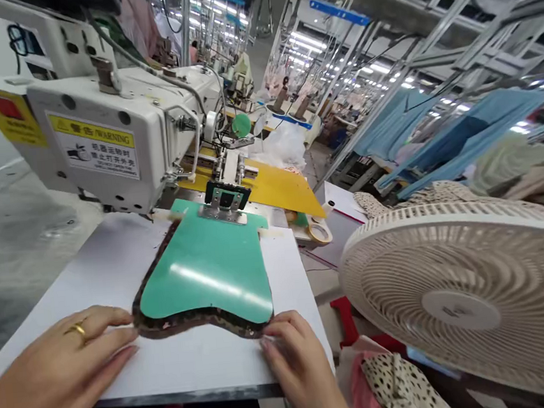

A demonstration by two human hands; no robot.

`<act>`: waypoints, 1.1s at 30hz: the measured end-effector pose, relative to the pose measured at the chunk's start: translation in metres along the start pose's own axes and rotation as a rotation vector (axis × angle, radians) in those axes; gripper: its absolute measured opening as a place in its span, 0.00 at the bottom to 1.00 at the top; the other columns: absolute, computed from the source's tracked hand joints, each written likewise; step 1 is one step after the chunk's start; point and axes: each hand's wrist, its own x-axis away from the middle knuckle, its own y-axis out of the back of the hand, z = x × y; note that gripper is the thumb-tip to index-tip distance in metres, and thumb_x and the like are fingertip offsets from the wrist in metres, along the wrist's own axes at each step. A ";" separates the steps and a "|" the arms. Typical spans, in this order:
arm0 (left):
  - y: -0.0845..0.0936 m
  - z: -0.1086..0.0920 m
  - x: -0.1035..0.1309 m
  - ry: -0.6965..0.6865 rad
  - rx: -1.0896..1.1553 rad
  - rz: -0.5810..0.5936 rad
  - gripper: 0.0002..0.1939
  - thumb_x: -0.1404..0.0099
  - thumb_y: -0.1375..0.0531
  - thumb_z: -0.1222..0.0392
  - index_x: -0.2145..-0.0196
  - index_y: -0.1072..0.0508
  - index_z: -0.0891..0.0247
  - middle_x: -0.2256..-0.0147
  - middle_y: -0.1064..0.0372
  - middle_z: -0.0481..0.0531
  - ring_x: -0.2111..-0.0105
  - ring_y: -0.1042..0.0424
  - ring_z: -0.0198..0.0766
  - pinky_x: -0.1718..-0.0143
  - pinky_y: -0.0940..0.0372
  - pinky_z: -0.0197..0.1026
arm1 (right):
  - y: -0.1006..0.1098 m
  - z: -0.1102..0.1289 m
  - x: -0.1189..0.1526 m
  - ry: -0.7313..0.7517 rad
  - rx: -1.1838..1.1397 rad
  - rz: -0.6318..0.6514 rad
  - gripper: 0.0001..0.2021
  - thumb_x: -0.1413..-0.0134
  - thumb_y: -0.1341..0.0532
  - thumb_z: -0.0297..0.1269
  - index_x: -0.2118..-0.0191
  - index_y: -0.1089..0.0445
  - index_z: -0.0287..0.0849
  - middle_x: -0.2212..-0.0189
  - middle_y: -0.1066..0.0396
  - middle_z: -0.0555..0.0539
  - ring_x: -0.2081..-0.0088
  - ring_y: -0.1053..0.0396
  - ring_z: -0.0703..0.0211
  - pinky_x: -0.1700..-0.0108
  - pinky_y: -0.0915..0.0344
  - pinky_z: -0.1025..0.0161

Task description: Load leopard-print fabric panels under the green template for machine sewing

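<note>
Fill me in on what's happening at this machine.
A person has both hands at a dark cloth under a green sheet on the white table. The left hand is at its near left corner, the right hand at its near right corner. The sheet's far end reaches the metal plate of the sewing machine. A fan stands to the right.

Single head-worn cam, looking forward and down at the white surface (192,372), hands (88,350) pretty close at the bottom, sewing machine (92,93) ahead to the left, and it's wide enough to catch ceiling lights (307,41) way back.
</note>
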 end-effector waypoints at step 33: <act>-0.014 -0.026 -0.002 -0.251 -0.042 -0.064 0.09 0.31 0.45 0.66 0.62 0.25 0.61 0.63 0.30 0.53 0.65 0.31 0.40 0.60 0.37 0.46 | -0.018 -0.012 0.000 0.343 0.413 -0.177 0.07 0.36 0.46 0.25 0.57 0.34 0.41 0.62 0.31 0.45 0.63 0.32 0.57 0.62 0.33 0.61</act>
